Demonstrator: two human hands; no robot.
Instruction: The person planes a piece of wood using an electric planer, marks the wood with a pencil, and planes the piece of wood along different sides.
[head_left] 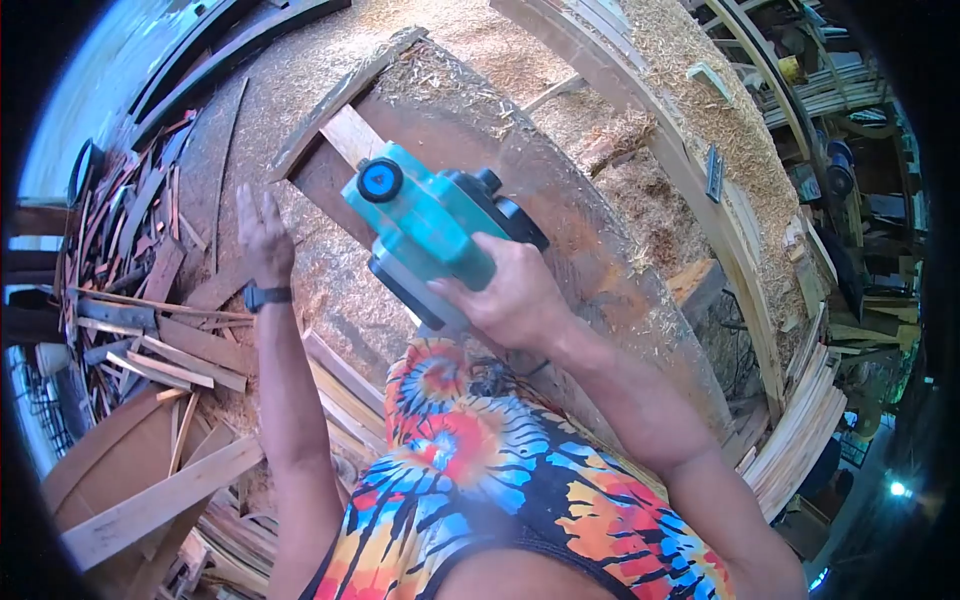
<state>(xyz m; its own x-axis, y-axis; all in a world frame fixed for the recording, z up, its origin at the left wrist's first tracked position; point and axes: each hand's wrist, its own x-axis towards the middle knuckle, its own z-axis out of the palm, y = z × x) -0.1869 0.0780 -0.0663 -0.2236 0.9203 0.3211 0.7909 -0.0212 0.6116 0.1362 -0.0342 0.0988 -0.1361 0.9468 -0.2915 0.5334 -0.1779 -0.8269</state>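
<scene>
My right hand (515, 295) is wrapped around the rear handle of a teal electric planer (428, 215) with a blue-centred round knob. The planer rests over a pale wooden board (352, 136), whose far end shows beyond the tool; the rest is mostly hidden beneath it. That end meets a wooden strip (345, 100) lying across the workbench (570, 215). Off to the left, my left hand (265, 238) is held apart from the planer, fingers stretched out, holding nothing. A dark band circles the left wrist.
Wood shavings (470, 85) cover the bench's far end and the floor. Scrap strips (150, 215) pile up at the left. A long beam (690, 170) runs along the right, with stacked thin boards (800, 430) nearby. A loose plank (165, 500) juts in at lower left.
</scene>
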